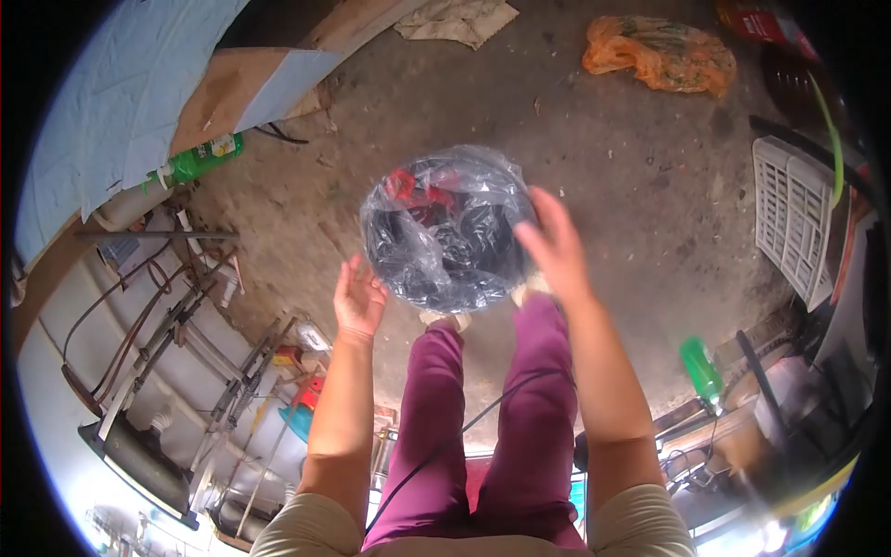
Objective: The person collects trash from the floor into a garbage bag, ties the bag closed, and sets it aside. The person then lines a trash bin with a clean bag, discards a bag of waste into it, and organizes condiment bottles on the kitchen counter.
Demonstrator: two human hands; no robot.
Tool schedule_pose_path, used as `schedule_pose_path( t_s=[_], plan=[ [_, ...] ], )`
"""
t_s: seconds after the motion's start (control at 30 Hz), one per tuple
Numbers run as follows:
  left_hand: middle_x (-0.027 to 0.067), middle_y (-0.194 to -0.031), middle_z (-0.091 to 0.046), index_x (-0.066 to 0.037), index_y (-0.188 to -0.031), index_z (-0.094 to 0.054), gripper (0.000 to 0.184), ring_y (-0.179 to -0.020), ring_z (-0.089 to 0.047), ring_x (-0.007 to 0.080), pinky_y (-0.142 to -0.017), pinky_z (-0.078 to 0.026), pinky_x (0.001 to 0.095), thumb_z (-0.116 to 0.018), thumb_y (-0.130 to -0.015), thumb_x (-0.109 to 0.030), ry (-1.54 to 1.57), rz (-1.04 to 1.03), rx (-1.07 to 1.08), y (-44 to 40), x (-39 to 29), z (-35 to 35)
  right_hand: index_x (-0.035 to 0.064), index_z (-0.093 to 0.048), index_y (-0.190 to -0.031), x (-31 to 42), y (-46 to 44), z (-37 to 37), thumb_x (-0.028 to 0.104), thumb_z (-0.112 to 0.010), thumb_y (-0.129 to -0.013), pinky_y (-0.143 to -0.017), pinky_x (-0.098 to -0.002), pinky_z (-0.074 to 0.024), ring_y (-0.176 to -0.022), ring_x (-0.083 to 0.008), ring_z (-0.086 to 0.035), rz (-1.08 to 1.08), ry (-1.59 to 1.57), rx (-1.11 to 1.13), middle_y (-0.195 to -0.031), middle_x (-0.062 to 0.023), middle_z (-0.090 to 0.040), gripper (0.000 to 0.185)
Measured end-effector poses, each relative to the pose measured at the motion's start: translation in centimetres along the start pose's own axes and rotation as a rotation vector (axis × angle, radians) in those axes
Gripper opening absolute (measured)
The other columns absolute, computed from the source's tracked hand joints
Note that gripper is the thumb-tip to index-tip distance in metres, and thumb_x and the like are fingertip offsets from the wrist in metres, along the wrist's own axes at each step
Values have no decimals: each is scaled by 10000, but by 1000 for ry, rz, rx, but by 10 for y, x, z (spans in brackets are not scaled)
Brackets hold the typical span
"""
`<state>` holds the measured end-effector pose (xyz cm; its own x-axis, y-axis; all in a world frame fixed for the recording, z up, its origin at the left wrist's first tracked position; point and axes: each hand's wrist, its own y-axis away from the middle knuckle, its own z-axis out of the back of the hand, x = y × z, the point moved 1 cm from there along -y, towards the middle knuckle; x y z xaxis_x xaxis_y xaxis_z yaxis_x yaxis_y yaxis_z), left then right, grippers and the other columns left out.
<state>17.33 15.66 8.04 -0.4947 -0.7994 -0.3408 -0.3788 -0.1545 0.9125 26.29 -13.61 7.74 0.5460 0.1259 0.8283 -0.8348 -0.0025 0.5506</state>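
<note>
A round bin lined with a clear plastic bag (445, 237) stands on the floor in front of my feet. The bag's crumpled film spreads over the rim, and something red (418, 190) shows through it near the far side. My left hand (360, 299) is at the near left of the rim, palm up, with its fingers loosely bent and apart. At the right side of the rim is my right hand (555, 243), slightly blurred, thumb apart from the fingers. Whether either hand touches the film, I cannot tell.
An orange plastic bag (659, 56) and a pale cloth (457, 20) lie on the concrete floor. Green bottles (206, 158) are at both sides. A white plastic crate (794, 218) stands at the right; metal frames (195, 339) crowd the left. A dark cable (464, 432) crosses my legs.
</note>
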Motion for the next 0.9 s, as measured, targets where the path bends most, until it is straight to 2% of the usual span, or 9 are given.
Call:
schedule_pose_path(
  t_s=[0.1, 0.17, 0.3, 0.37, 0.43, 0.5, 0.67, 0.77, 0.9],
  plan=[
    [53, -1048, -575, -87, -1218, -425, 382, -911, -556, 172, -825, -438, 305, -542, -857, -135, -375, -293, -64, -13, 16, -28, 134, -339, -1316, -24, -10, -18, 92, -548, -812, -981, -350, -327, -1184, -319, -412, 48, 150, 129, -1265, -176, -435, 546],
    [55, -1032, -578, -73, -1199, -441, 362, -911, -550, 169, -823, -439, 314, -529, -850, -35, -620, -435, -109, -34, 25, -28, 118, -401, -1283, -16, -23, -12, 109, -550, -824, -965, -337, -349, -1164, -284, -442, 102, 128, 119, -1247, -143, -470, 483],
    [63, -968, -596, -48, -1110, -497, 264, -836, -569, 171, -774, -459, 312, -479, -858, 30, -473, -432, -222, -45, 15, -46, 97, -543, -1159, -17, -61, 25, 309, -506, -874, -861, -313, -424, -1079, -197, -500, -283, -428, 332, -1180, -71, -535, 357],
    [67, -971, -594, -39, -1094, -499, 248, -819, -568, 166, -760, -458, 303, -472, -860, 38, -460, -448, -252, -49, 16, -50, 84, -554, -1122, -27, -97, 54, 346, -482, -875, -823, -321, -439, -1040, -232, -533, -263, -296, 123, -1205, -84, -521, 367],
    [67, -976, -587, -23, -1087, -499, 236, -841, -554, 156, -776, -442, 284, -456, -865, 47, -487, -451, -287, -46, 15, -55, 57, -568, -1072, -42, -141, 75, 303, -484, -871, -829, -346, -444, -1017, -276, -548, -75, 502, -180, -1130, -96, -573, 328],
    [61, -1002, -580, -22, -1114, -481, 274, -865, -549, 158, -796, -434, 281, -454, -854, 60, -538, -487, -271, -48, 16, -50, 52, -573, -1066, -59, -184, 90, 272, -483, -862, -854, -379, -441, -1041, -300, -529, 221, 842, -259, -1128, -106, -570, 313],
    [74, -1122, -512, -52, -1218, -425, 541, -991, -492, 164, -847, -400, 291, -457, -696, 86, -597, -565, -288, -27, 4, -72, 41, -517, -1162, -32, -247, 93, 184, -469, -852, -943, -370, -389, -1175, -283, -422, -18, 1521, 114, -1250, -110, -465, 345],
    [82, -1181, -447, -65, -1253, -412, 630, -1019, -436, 178, -864, -355, 290, -455, -634, 45, -1025, -783, -418, -19, -6, -63, 16, -480, -1198, -77, -279, 102, 92, -541, -799, -977, -350, -346, -1189, -295, -396, -5, 1137, -5, -1239, -126, -464, 411],
    [108, -1124, -489, -67, -1175, -495, 551, -1011, -465, 257, -859, -375, 329, -520, -637, 49, -1439, -1191, -315, 3, -6, -99, 39, -562, -993, -64, -229, 99, 82, -630, -732, -872, -365, -380, -983, -328, -504, 416, 725, -429, -1031, -139, -545, 273]
  ],
)
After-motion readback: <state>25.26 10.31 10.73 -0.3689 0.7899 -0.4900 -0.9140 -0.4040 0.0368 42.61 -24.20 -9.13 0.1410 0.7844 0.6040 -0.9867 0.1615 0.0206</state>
